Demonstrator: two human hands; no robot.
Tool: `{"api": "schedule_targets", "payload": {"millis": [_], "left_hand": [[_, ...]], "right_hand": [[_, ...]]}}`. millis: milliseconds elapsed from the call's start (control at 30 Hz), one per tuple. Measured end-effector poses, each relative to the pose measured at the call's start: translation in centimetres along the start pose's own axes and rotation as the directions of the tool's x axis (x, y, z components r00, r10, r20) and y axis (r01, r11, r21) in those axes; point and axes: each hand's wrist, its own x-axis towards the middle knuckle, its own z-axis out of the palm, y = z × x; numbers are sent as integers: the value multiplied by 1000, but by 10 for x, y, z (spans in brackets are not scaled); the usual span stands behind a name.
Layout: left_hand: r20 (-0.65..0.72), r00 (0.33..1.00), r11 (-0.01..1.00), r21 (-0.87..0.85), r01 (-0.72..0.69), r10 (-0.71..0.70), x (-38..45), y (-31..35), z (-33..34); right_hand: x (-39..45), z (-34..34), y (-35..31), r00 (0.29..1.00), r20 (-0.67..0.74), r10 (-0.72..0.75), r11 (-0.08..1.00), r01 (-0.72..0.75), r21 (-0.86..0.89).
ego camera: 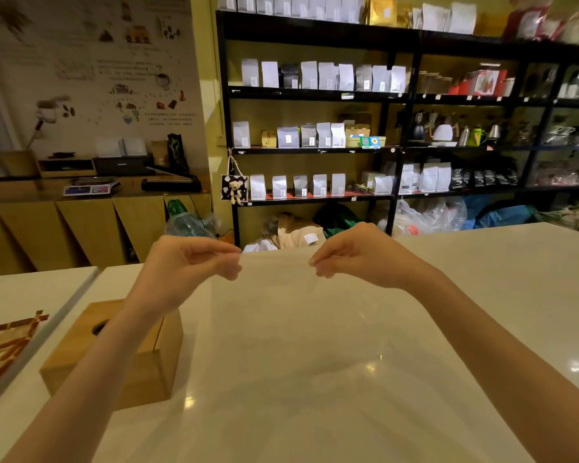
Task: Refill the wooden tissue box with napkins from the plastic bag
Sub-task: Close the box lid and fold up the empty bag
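A clear plastic bag [281, 329] hangs in front of me over the white counter. My left hand [194, 262] pinches its top left corner and my right hand [351, 259] pinches its top right corner, so the top edge is stretched between them. The bag is nearly see-through; I cannot tell what is inside it. The wooden tissue box [137, 359] stands on the counter at the lower left, partly hidden by my left forearm. A dark oval slot shows in its top, and its lid looks closed.
The white counter [498, 295] runs wide to the right. A printed board [10, 345] lies at the left edge next to the box. Black shelves [398, 145] with coffee bags and kettles stand behind the counter, and a wooden side counter [81, 192] is at the far left.
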Motion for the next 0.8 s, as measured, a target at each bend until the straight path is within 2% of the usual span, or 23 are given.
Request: {"api": "schedule_targets", "payload": {"millis": [67,100,167,233,267,333,367,433,467,500,567,600,633,667,733,800], "left_hand": [[-84,994,983,-178,50,-66,2,-3,-2],[-62,989,946,-306,111,-136,3,-8,-3],[164,953,769,-563,303,-255,4,-25,-4],[407,870,527,-692,493,-279,-2,-42,0],[516,825,390,-727,565,-231,-5,-49,3],[659,752,141,-745,652,8,-9,-61,9],[661,741,73,-750,658,118,-11,-63,12],[640,745,23,-761,648,187,-16,-68,19],[640,745,17,-760,649,185,-16,-67,21],[634,763,90,-774,627,129,-17,-61,23],[604,788,369,-711,599,-116,-19,-53,29],[555,800,512,-631,583,-227,-19,-54,33],[511,809,611,-552,568,-290,-20,-55,35],[468,823,659,-513,550,-322,-21,-53,37],[412,829,676,-489,551,-378,-24,-47,38],[391,818,685,-454,570,-422,-25,-47,34]], "right_hand": [[0,-10,-4,1000,22,3,998,-5,65],[-1,-16,-6,999,28,15,992,-18,125],[-4,-28,-7,998,0,59,953,-56,298],[-5,-33,-2,992,-44,121,874,-85,479],[-4,-33,3,986,-47,157,837,-108,537],[-3,-27,13,968,-10,252,757,-191,624],[-2,-23,18,955,21,296,706,-234,668],[-1,-12,29,929,85,359,564,-289,773],[0,-5,36,912,116,393,462,-305,833],[0,4,40,892,149,427,347,-313,884],[-1,24,51,856,186,481,219,-323,921],[-2,33,56,846,197,496,194,-330,924],[-3,40,60,840,207,502,173,-332,927],[-5,46,63,838,219,499,150,-332,931],[-8,52,68,849,258,462,142,-358,923],[-14,53,70,857,329,396,238,-442,865]]}}
